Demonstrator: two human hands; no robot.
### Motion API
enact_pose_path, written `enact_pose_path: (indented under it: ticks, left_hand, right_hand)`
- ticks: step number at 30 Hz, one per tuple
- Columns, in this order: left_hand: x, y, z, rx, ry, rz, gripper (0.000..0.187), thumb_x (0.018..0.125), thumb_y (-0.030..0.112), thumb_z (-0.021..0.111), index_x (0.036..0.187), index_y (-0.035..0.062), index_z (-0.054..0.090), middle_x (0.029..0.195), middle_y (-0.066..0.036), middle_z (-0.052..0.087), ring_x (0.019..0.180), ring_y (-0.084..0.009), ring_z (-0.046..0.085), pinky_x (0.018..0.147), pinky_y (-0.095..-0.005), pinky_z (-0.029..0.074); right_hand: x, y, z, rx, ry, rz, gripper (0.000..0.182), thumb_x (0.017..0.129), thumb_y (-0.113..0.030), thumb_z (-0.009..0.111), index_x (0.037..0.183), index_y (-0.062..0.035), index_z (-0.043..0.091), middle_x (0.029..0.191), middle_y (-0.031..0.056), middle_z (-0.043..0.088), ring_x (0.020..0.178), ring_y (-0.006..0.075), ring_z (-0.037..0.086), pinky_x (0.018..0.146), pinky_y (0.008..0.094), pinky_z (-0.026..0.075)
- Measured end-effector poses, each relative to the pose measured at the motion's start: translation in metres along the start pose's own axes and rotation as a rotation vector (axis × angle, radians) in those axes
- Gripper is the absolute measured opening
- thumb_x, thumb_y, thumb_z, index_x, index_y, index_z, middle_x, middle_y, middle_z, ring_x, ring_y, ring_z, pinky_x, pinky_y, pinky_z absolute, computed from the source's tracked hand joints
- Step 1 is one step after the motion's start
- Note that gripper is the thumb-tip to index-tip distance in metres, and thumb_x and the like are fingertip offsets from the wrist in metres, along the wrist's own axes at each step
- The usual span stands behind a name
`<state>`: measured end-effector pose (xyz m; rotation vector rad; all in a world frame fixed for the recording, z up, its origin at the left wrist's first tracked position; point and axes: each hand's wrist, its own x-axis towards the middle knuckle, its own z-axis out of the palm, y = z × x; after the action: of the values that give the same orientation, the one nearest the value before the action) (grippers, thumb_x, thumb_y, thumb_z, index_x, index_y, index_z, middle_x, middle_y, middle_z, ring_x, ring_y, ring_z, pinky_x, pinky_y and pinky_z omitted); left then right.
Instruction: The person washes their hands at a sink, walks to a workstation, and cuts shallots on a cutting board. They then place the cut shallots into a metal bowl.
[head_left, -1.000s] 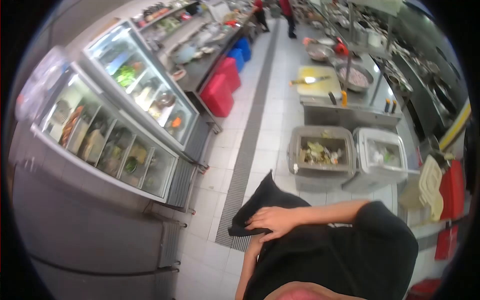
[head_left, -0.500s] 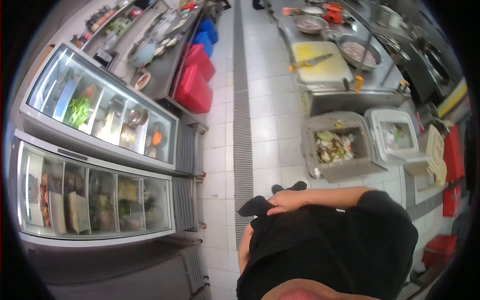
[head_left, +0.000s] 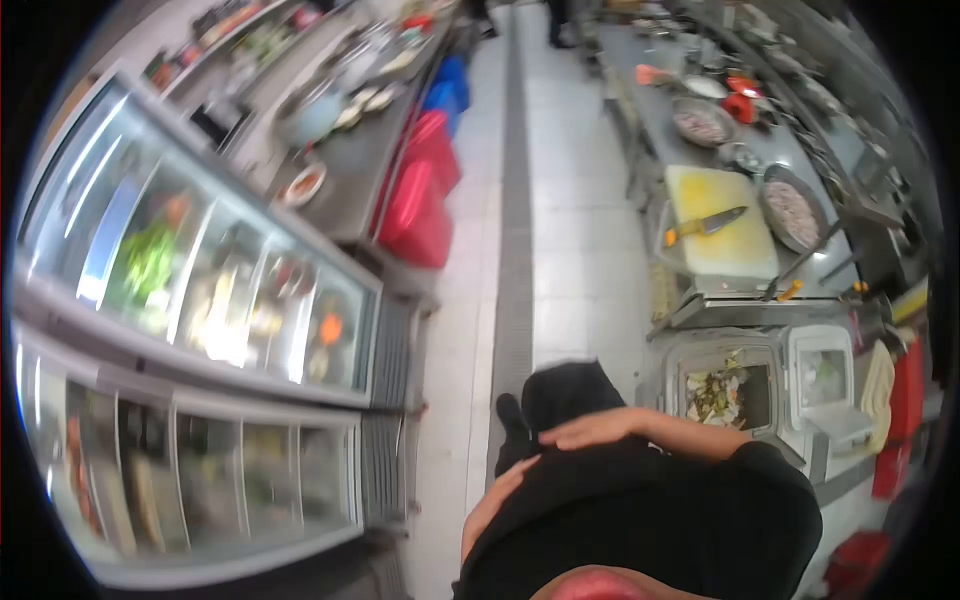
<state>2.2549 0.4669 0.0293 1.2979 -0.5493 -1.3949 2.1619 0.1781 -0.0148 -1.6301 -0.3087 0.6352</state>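
My right hand (head_left: 592, 428) lies across the front of my black top (head_left: 640, 510), fingers stretched out and pointing left. It holds nothing that I can see. Lower and to the left, my left hand (head_left: 502, 492) rests against the side of the same top with its fingers extended and empty. The two sets of fingertips are close but apart. Just beyond the hands, one leg of my dark trousers (head_left: 572, 392) shows bent forward, and a dark shoe (head_left: 510, 410) is on the floor.
Glass-doored fridges (head_left: 195, 250) line the left, with red bins (head_left: 418, 212) beyond. A drain channel (head_left: 515, 200) runs along the tiled aisle. At right, a knife (head_left: 708, 224) lies on a cutting board (head_left: 715, 262); below stands a scrap bin (head_left: 680, 365). People's legs (head_left: 560, 25) show far ahead.
My right hand has gone from clutching black cloth to lying flat on my top. More of my left hand shows now. The bench and bins sit further right and lower in view.
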Motion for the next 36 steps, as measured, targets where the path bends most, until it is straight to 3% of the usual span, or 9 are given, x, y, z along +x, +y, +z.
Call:
enact_pose_path:
  ticks: [1,7,8,11,13,15,17,21,36]
  left_hand:
    - [0.018,0.005,-0.025,0.005,-0.056,-0.016,0.055,0.111,0.030,0.047,0.155,-0.0009,0.042,0.165,-0.015,0.035,0.158,-0.0242,0.021,0.128,-0.0357,0.013]
    - [0.103,0.055,-0.176,0.020,-0.227,-0.141,0.056,0.108,0.040,0.053,0.151,0.0056,0.051,0.171,-0.018,0.022,0.159,-0.0315,0.016,0.128,-0.0395,0.010]
    - [0.119,0.078,-0.206,0.044,-0.255,-0.145,0.056,0.108,0.040,0.053,0.151,0.0056,0.051,0.171,-0.018,0.022,0.159,-0.0315,0.016,0.128,-0.0395,0.010]
    - [0.193,0.146,-0.285,0.917,-0.380,0.069,0.040,0.100,0.035,0.065,0.135,0.0173,0.068,0.166,-0.026,0.029,0.156,-0.0449,0.019,0.127,-0.0505,0.015]
    - [0.238,0.213,-0.295,1.479,-0.295,-0.088,0.043,0.094,0.032,0.070,0.133,0.0144,0.067,0.158,-0.026,0.041,0.150,-0.0444,0.033,0.123,-0.0575,0.024]
    - [0.298,0.222,-0.332,1.466,-0.159,0.122,0.047,0.091,0.031,0.073,0.133,0.0123,0.066,0.149,-0.024,0.052,0.140,-0.0421,0.047,0.118,-0.0638,0.030]
    - [0.349,0.257,-0.327,1.441,-0.163,0.372,0.047,0.091,0.024,0.072,0.134,0.0081,0.063,0.142,-0.023,0.060,0.133,-0.0401,0.054,0.113,-0.0574,0.039]
    - [0.421,0.325,-0.261,1.188,-0.336,0.506,0.044,0.093,0.018,0.072,0.133,0.0025,0.062,0.138,-0.023,0.062,0.128,-0.0408,0.059,0.108,-0.0453,0.046]
    - [0.702,0.384,-0.110,1.297,-0.569,0.391,0.051,0.093,0.013,0.073,0.139,-0.0021,0.056,0.138,-0.026,0.061,0.131,-0.0419,0.057,0.110,-0.0431,0.045]
  right_hand:
    - [0.000,0.001,-0.014,0.244,-0.131,0.035,0.073,0.110,-0.051,0.042,0.161,-0.0005,0.030,0.168,0.0152,0.029,0.157,0.0252,0.023,0.128,0.0367,0.016]
    - [0.018,-0.008,-0.104,0.337,0.151,-0.039,0.066,0.111,-0.046,0.045,0.162,-0.0047,0.033,0.168,0.0128,0.031,0.155,0.0249,0.025,0.126,0.0370,0.017]
    - [0.020,-0.019,-0.120,0.288,0.243,-0.020,0.056,0.110,-0.041,0.049,0.154,-0.0053,0.048,0.163,0.0135,0.041,0.150,0.0256,0.035,0.123,0.0377,0.025]
    - [0.021,-0.028,-0.172,0.230,0.399,-0.040,0.040,0.108,-0.034,0.056,0.134,-0.0042,0.064,0.151,0.0139,0.056,0.141,0.0243,0.047,0.118,0.0385,0.034]
    - [0.012,-0.021,-0.198,0.311,0.586,-0.054,0.029,0.104,-0.030,0.064,0.116,-0.0042,0.069,0.130,0.0095,0.069,0.123,0.0211,0.060,0.104,0.0387,0.046]
    - [0.006,-0.065,-0.210,0.266,1.082,0.380,0.029,0.101,-0.030,0.068,0.115,-0.0049,0.069,0.114,0.0078,0.073,0.105,0.0189,0.066,0.089,0.0378,0.053]
    - [-0.011,-0.001,-0.222,-0.116,1.373,0.523,0.027,0.097,-0.027,0.070,0.112,-0.0054,0.068,0.104,0.0074,0.073,0.091,0.0180,0.067,0.078,0.0363,0.055]
    - [-0.039,0.029,-0.242,-0.067,1.819,0.591,0.029,0.093,-0.020,0.073,0.116,-0.0040,0.063,0.094,0.0094,0.069,0.087,0.0196,0.066,0.080,0.0351,0.054]
    - [-0.168,0.186,-0.421,0.146,2.220,1.240,0.059,0.091,-0.020,0.070,0.142,-0.0080,0.044,0.123,0.0287,0.054,0.105,0.0490,0.063,0.092,0.0548,0.052]
